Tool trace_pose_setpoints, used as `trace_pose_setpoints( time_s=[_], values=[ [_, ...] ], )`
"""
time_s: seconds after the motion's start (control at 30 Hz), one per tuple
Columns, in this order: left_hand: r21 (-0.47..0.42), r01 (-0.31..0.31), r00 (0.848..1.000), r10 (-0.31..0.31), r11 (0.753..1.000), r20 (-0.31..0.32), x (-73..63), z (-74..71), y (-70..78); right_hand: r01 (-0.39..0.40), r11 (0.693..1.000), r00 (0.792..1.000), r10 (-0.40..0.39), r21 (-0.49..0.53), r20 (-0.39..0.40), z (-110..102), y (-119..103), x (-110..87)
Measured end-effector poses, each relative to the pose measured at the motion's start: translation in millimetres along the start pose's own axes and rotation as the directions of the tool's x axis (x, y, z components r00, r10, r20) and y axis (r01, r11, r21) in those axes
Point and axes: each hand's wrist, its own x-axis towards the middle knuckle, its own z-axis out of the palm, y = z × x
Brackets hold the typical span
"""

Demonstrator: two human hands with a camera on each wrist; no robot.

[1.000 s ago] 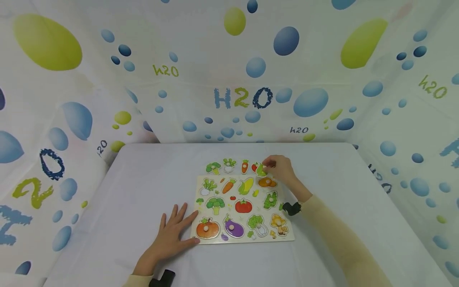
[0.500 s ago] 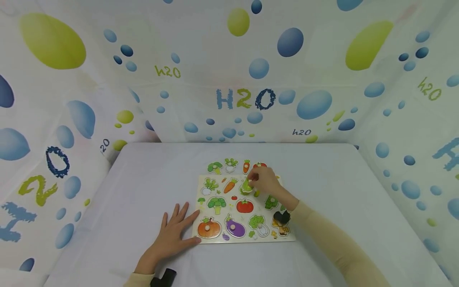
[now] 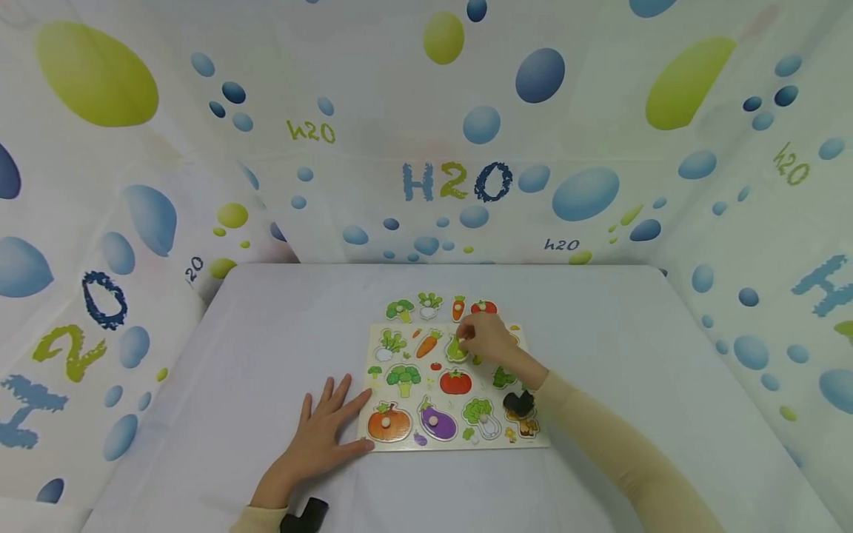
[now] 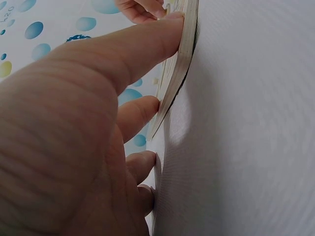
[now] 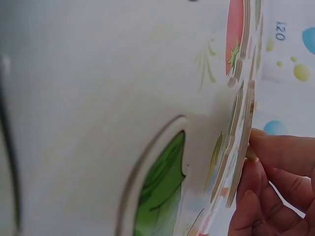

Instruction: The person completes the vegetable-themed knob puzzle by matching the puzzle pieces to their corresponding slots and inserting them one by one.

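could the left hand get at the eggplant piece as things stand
Probably yes: the left hand touches the board, and though the pumpkin piece lies between, nothing covers the eggplant piece.

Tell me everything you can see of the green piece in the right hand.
The green piece looks thin and flat, with a pale, wood-like edge. The right hand pinches it by a small pale knob and covers part of it. It is over the puzzle board, just right of the carrot picture in the head view; whether it touches the board, I cannot tell.
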Motion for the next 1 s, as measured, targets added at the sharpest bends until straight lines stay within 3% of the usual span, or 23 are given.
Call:
trace_pose_setpoints(
  time_s=[0.17,0.43,0.7,1.0],
  values=[
    [0.003,0.0,1.0,0.0,1.0,0.006,0.7,-0.3,-0.7,-0.029,0.999,1.0,0.029,-0.014,0.007,4.5,2.2,2.7],
    [0.011,0.0,1.0,0.0,1.0,0.003,0.6,1.0,-1.9,0.006,0.999,1.0,-0.005,-0.042,0.009,9.0,6.5,5.2],
    [0.001,-0.01,1.0,0.01,1.0,-0.012,0.5,1.5,-0.2,-0.013,0.997,1.0,0.015,-0.077,0.019,8.0,6.4,5.0],
    [0.007,-0.007,1.0,0.008,1.0,-0.015,0.9,1.1,1.2,-0.017,0.998,0.999,0.02,-0.058,0.042,7.8,5.9,5.4]
  ],
)
